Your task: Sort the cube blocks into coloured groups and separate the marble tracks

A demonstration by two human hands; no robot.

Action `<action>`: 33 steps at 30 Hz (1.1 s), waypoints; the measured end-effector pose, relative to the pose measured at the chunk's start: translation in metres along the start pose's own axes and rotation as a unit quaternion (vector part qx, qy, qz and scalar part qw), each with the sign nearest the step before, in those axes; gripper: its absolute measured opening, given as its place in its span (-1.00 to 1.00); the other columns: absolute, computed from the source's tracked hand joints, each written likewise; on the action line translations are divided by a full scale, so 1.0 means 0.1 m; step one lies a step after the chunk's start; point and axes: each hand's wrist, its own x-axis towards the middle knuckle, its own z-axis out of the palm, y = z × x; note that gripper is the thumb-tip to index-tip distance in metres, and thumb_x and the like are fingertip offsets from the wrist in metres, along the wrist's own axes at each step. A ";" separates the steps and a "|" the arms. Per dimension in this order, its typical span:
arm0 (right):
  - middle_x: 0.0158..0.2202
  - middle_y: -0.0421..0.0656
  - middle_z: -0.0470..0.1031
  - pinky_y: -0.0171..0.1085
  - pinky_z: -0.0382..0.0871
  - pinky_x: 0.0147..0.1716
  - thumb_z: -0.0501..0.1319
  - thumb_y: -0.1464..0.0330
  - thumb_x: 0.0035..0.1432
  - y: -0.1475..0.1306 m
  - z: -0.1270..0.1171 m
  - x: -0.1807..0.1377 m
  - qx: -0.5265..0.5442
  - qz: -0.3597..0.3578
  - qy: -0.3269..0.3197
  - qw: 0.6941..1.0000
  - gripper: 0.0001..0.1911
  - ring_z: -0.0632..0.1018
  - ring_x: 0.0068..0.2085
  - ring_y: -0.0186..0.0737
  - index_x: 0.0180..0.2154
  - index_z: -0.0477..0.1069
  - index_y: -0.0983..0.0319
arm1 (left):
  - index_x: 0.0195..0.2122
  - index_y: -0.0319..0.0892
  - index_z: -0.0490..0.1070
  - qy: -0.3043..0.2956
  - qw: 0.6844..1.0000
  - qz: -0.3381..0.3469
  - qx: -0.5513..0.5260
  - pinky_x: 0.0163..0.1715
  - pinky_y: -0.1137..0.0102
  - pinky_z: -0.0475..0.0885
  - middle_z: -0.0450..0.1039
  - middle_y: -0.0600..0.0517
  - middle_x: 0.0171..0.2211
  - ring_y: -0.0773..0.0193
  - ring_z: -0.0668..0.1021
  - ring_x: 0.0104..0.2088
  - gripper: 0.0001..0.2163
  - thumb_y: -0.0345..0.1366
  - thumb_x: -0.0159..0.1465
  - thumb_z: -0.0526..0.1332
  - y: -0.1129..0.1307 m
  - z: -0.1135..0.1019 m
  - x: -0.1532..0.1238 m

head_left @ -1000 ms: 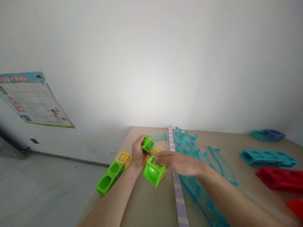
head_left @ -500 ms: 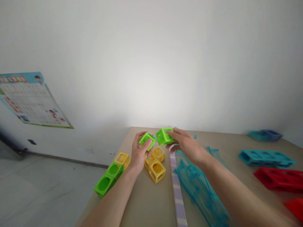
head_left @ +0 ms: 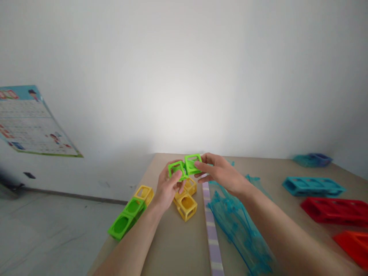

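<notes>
My left hand grips a green hollow cube block, its thumb across the near face. In my right hand is a second green cube block, pinched from the right. The two cubes meet edge to edge above the table; whether they are locked together I cannot tell. Beneath them lies a cluster of yellow cube blocks, partly hidden by my left hand. Left of my forearm, a row of blocks has two green cubes and a yellow cube at its far end.
A purple-and-white striped strip runs along the table. Right of it lies a crumpled blue mesh bag. Rows of teal blocks and red blocks, plus an orange block, are farther right. A wall stands behind.
My right hand has brought its green cube leftward against the one in my left hand; a gap lay between them before. The view has shifted slightly.
</notes>
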 end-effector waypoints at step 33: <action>-0.08 -0.08 0.48 -0.20 0.35 -0.12 0.40 0.36 -0.06 0.16 -0.05 0.01 -0.269 -0.221 -0.047 0.936 -0.37 0.50 -0.12 -0.16 0.07 0.27 0.22 | -0.17 -0.16 0.42 0.000 1.000 0.007 0.029 -0.73 0.53 0.33 0.46 0.11 -0.38 0.49 0.41 -0.66 -0.62 -0.36 -0.02 0.43 0.01 0.04 -0.02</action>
